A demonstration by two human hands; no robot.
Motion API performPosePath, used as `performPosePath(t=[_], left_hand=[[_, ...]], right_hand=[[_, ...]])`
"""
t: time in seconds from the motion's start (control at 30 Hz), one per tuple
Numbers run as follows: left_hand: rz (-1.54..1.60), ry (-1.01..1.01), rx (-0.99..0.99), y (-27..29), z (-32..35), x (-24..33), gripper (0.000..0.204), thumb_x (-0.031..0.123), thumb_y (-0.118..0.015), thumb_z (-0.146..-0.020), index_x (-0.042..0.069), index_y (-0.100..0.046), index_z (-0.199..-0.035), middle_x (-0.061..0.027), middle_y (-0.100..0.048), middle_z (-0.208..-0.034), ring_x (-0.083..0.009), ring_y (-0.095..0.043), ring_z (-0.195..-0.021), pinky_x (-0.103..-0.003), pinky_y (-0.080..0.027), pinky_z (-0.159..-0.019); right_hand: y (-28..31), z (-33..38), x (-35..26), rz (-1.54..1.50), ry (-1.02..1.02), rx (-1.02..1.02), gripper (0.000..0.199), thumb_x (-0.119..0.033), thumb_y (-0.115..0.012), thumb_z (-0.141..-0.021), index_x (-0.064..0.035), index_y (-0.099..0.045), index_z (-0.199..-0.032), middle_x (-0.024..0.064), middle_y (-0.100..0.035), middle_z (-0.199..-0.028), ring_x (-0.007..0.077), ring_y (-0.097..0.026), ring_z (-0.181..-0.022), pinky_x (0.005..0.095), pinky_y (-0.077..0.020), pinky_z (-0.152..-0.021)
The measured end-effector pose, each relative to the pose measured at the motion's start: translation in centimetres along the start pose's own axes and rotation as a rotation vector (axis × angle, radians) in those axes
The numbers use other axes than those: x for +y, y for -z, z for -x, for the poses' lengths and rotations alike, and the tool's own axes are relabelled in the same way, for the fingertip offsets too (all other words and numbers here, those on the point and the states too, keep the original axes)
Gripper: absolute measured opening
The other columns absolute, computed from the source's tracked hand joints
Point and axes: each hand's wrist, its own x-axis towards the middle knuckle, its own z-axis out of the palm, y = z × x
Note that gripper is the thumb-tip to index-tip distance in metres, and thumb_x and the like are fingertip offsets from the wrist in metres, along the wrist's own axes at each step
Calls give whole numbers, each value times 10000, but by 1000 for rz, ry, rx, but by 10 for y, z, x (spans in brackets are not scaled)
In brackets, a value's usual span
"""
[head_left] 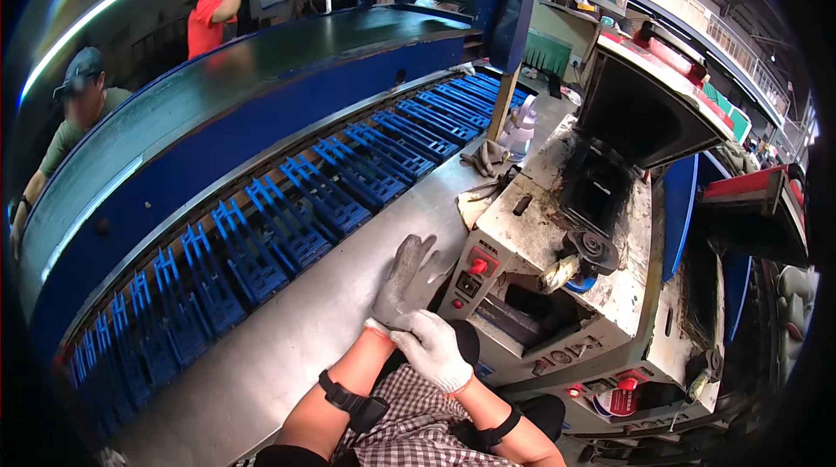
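L glove [394, 293] is on the worker's L hand [407, 268], over the near edge of the metal bench [287, 328], grey on the palm side, cuff at the wrist. L hand: fingers out, thumb apart, nothing seen in it. R hand [427, 347], in a whiter R glove [446, 366], has its fingers curled in at that wrist, apparently pinching the L cuff; exact grip n/c, fingertips partly hidden. Progress, my judgement: both gloves on, cuff adj. in hand; on or off, can't tell from where I stand. Left to do: cuff only, AFAICS. Surface: bench bare metal, dull sheen, runs diag. alongside a row of blue racks [248, 271] under a long blue beam [287, 114]. Far end: crumpled grey cloth item [485, 157], poss. spare gloves, nr a clear bottle [521, 131]. R side: pale mach. [514, 223], top stained, red knob [478, 266] on front, dark lid [649, 105] raised; 2nd mach. [684, 314] beyond, similar. Room: workshop, dim at L w/ tube lamp [96, 27], brighter hall at upper R. Two co-workers across the beam: one in red top [203, 27], one in cap [84, 61].
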Motion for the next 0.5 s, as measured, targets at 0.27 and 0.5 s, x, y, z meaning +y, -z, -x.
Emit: performPosePath(t=[0.27,0.5], left_hand=[[-942,104,113,-76,-23,31,454,342,-501,-1109,35,-593,-1430,-129,-728,-1152,-152,-662,-994,-289,-513,-905],[-1675,-179,306,45,-78,97,483,334,-480,-1090,103,-509,-1513,-162,-688,-1299,-311,-662,-1122,-390,-488,-1034]], right_hand=[[19,-20,-17,255,310,-213,226,-93,-782,-765,-100,-688,-970,97,-621,-797,341,-602,-735,443,-483,-677],[108,35,-22,591,27,25,232,-38,-721,-730,-92,-714,-955,82,-668,-920,309,-635,-930,420,-489,-841]])
